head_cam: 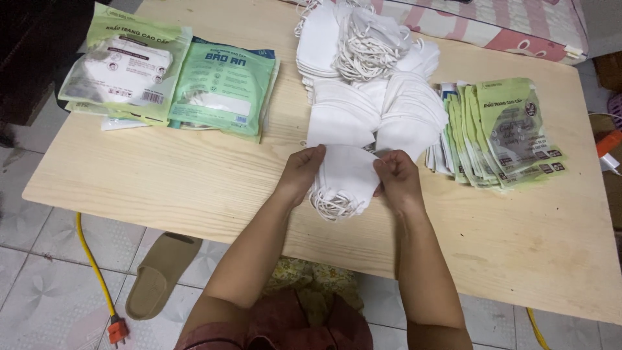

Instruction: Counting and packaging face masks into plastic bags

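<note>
Pinching the small stack of white masks [345,175] with both hands [299,172] [396,176], I square the edges and keep the ear loops [332,205] untangled above the counter [194,188].

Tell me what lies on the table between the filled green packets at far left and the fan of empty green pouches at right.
In the head view, heaps of white face masks lie there.

Left hand [301,172] and right hand [396,176] gripping white mask stack [345,178], wooden table [162,175], possibly several masks
</note>
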